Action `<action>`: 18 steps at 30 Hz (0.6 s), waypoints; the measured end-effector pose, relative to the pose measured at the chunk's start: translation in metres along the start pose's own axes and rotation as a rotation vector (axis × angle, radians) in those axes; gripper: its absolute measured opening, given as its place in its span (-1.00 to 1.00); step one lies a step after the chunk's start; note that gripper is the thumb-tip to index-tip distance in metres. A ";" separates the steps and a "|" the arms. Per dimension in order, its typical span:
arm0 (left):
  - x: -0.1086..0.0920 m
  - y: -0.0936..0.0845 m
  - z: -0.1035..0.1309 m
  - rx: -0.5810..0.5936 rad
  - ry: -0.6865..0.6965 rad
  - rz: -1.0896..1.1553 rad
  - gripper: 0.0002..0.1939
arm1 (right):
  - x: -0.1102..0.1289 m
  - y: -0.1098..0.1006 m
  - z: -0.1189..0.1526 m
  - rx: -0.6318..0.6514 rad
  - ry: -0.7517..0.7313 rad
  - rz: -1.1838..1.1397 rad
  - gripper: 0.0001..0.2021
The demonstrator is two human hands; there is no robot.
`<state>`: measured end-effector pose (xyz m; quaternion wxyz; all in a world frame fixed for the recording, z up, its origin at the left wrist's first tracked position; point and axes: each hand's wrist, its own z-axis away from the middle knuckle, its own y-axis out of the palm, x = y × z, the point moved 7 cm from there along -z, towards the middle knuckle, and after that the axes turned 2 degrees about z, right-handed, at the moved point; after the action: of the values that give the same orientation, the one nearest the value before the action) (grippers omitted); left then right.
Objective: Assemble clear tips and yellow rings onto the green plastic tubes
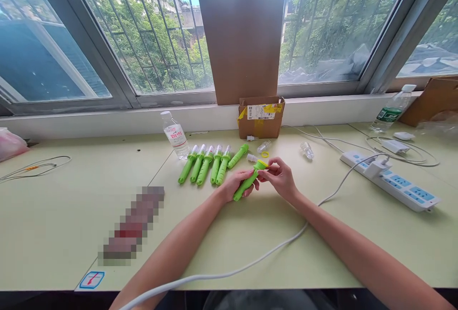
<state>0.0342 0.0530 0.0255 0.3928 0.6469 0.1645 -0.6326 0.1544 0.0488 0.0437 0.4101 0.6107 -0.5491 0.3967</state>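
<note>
Two hands working mid-table: left hand [234, 183] gripping green tube [246, 183], right hand [281, 176] fingers pinching yellow ring [263, 163] at tip. Judgement: keeping tube steady, ring square, helps seating.

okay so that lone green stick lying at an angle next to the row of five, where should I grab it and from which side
Grip the lone green stick mid-shaft, from above, fingers across its narrow width. It lies flat and tilted, apart from the row of five, with bare table on its right side, so come from there.
</note>
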 end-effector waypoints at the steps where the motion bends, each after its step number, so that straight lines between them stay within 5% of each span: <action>1: 0.000 0.000 0.000 -0.001 0.000 0.006 -0.58 | -0.001 0.000 0.000 -0.010 -0.001 -0.006 -0.57; 12: -0.004 0.004 0.002 -0.010 0.020 -0.143 -0.58 | -0.002 0.000 0.002 -0.028 -0.045 0.075 -0.57; 18: -0.008 -0.004 0.000 -0.205 0.090 -0.324 -0.55 | -0.002 -0.006 0.002 -0.088 -0.057 0.124 -0.57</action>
<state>0.0301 0.0577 0.0314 0.3419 0.5963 0.3474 -0.6379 0.1605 0.0478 0.0408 0.3956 0.5680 -0.6141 0.3792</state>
